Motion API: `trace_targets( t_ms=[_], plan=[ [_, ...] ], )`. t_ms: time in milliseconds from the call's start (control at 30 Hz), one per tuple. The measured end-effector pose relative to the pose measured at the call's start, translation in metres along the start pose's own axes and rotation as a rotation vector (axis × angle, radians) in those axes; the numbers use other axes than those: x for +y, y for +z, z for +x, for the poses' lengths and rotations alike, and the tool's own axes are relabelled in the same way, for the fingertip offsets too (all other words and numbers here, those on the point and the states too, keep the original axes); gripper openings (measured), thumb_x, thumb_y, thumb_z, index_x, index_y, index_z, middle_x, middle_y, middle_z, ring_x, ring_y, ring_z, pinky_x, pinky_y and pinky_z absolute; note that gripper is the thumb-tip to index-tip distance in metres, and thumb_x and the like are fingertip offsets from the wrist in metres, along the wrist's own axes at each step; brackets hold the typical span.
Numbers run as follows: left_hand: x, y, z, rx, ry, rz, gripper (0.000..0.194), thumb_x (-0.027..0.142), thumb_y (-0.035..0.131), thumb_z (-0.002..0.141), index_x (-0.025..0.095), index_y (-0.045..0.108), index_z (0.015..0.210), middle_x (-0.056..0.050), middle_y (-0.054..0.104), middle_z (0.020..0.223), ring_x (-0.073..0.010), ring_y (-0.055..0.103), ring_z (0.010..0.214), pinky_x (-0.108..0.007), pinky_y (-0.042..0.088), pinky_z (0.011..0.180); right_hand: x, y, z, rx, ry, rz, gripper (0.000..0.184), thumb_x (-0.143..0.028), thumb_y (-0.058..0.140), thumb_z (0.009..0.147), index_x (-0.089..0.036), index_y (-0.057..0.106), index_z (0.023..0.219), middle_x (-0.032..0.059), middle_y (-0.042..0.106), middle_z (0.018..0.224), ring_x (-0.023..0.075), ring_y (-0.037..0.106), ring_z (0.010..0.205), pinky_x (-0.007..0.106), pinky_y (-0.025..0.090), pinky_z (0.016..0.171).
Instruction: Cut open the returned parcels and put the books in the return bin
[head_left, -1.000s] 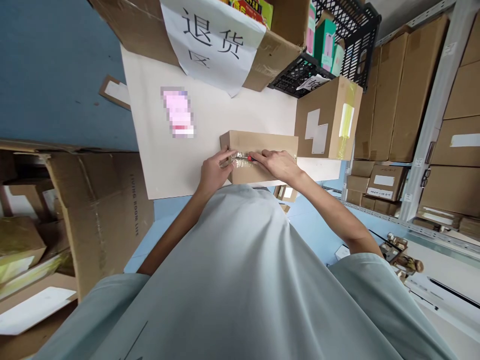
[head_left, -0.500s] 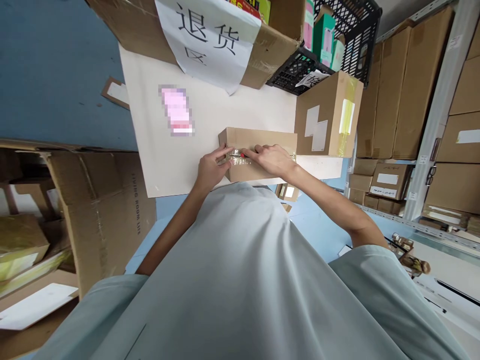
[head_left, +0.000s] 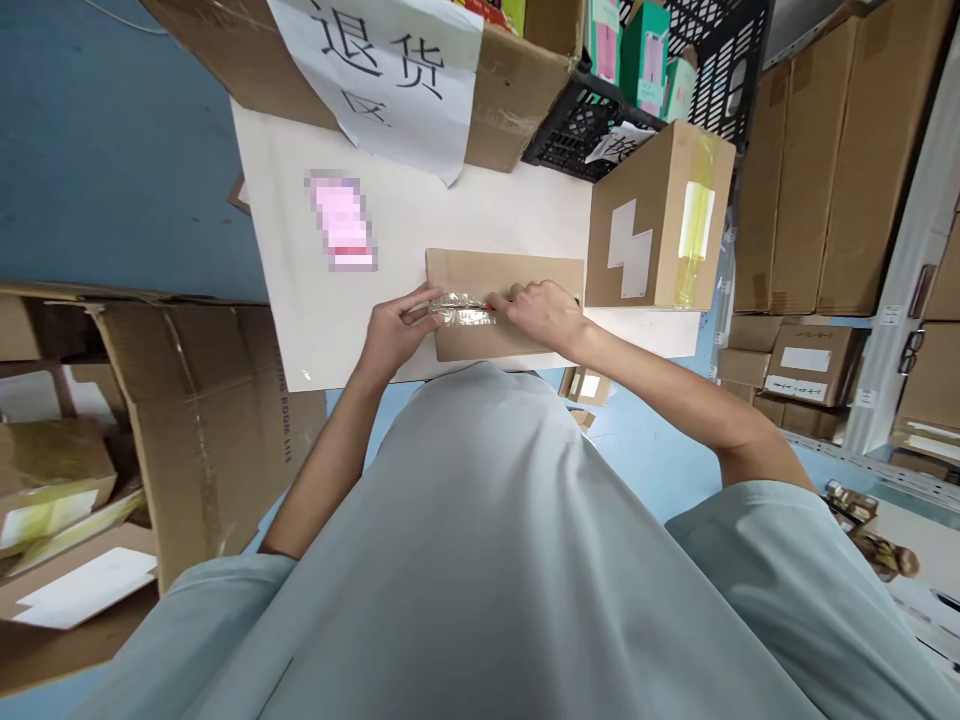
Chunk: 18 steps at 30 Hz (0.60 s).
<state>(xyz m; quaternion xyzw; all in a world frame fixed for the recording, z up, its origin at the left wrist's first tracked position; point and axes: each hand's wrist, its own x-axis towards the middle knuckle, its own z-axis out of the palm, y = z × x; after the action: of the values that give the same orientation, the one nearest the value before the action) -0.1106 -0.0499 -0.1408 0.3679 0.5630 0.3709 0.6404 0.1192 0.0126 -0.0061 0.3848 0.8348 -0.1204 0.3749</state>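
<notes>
A flat brown cardboard box (head_left: 510,275) lies on the white table (head_left: 420,225), sealed along its middle with clear tape (head_left: 465,312). My left hand (head_left: 394,332) grips the box's left end, fingers curled over the taped corner. My right hand (head_left: 541,312) is closed on a small red-tipped tool (head_left: 490,304) whose tip rests on the tape seam. Most of the tool is hidden inside my fist.
A taller taped carton (head_left: 660,220) stands right of the flat box. A big carton with a paper sign (head_left: 390,60) and a black crate (head_left: 622,100) sit at the table's far side. An open carton (head_left: 187,400) stands left, stacked cartons on shelving right.
My right hand has slid the red-tipped tool leftward along the tape seam. The left hand kept its hold on the box's end. The view shifted slightly.
</notes>
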Motion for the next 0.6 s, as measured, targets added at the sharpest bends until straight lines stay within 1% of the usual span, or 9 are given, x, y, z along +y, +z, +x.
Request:
trace_targets(
  t_ms=[100,167,267,333,400,467,600],
  plan=[
    [0.002,0.003,-0.001,0.049,-0.015,0.041,0.056,0.035,0.096,0.08,0.019,0.086,0.133,-0.011,0.073,0.158,-0.0415,0.067,0.15,-0.059,0.048,0.135,0.029,0.016,-0.018,-0.035,0.06,0.028,0.044,-0.006,0.04,0.114,-0.011,0.069,0.146,0.0254,0.082,0.125,0.0321,0.08,0.114,0.037,0.049,0.085],
    [0.003,0.006,-0.001,0.102,-0.043,0.095,0.056,0.034,0.094,0.081,0.021,0.086,0.135,-0.01,0.073,0.159,-0.0416,0.069,0.147,-0.06,0.05,0.134,0.055,0.032,-0.036,-0.071,0.121,0.038,0.046,-0.004,0.038,0.112,-0.01,0.074,0.14,0.0267,0.083,0.123,0.0337,0.08,0.114,0.039,0.048,0.084],
    [0.003,0.012,0.0,0.168,-0.084,0.168,0.058,0.036,0.093,0.081,0.025,0.085,0.138,-0.009,0.073,0.157,-0.0421,0.073,0.142,-0.063,0.054,0.13,0.091,0.06,-0.063,-0.091,0.218,0.054,0.045,-0.009,0.041,0.112,-0.011,0.075,0.142,0.0271,0.084,0.117,0.0368,0.081,0.109,0.041,0.048,0.083],
    [0.002,0.016,0.001,0.201,-0.098,0.204,0.062,0.04,0.092,0.081,0.025,0.083,0.14,-0.01,0.075,0.155,-0.0427,0.074,0.14,-0.065,0.056,0.128,0.107,0.077,-0.076,-0.069,0.241,0.084,0.043,-0.016,0.043,0.114,-0.013,0.073,0.145,0.0264,0.083,0.113,0.0378,0.081,0.106,0.042,0.048,0.082],
    [0.002,0.021,0.002,0.235,-0.114,0.236,0.065,0.044,0.092,0.081,0.025,0.082,0.142,-0.01,0.076,0.154,-0.0428,0.074,0.141,-0.066,0.057,0.127,0.116,0.091,-0.082,-0.028,0.228,0.122,0.043,-0.017,0.041,0.115,-0.014,0.074,0.144,0.0263,0.083,0.113,0.037,0.08,0.104,0.042,0.047,0.081],
    [0.002,0.025,0.001,0.273,-0.133,0.254,0.066,0.043,0.092,0.081,0.023,0.081,0.143,-0.01,0.077,0.152,-0.0421,0.073,0.142,-0.066,0.059,0.126,0.12,0.1,-0.085,0.015,0.206,0.151,0.045,-0.015,0.037,0.115,-0.013,0.075,0.14,0.0259,0.082,0.112,0.035,0.08,0.102,0.04,0.047,0.078],
    [0.007,0.034,0.0,0.368,-0.159,0.256,0.061,0.03,0.087,0.083,0.013,0.078,0.142,-0.008,0.081,0.145,-0.0373,0.074,0.137,-0.064,0.059,0.127,0.124,0.11,-0.089,0.07,0.181,0.212,0.044,-0.016,0.037,0.114,-0.013,0.078,0.131,0.0245,0.082,0.102,0.0338,0.079,0.096,0.038,0.048,0.073]
  ],
)
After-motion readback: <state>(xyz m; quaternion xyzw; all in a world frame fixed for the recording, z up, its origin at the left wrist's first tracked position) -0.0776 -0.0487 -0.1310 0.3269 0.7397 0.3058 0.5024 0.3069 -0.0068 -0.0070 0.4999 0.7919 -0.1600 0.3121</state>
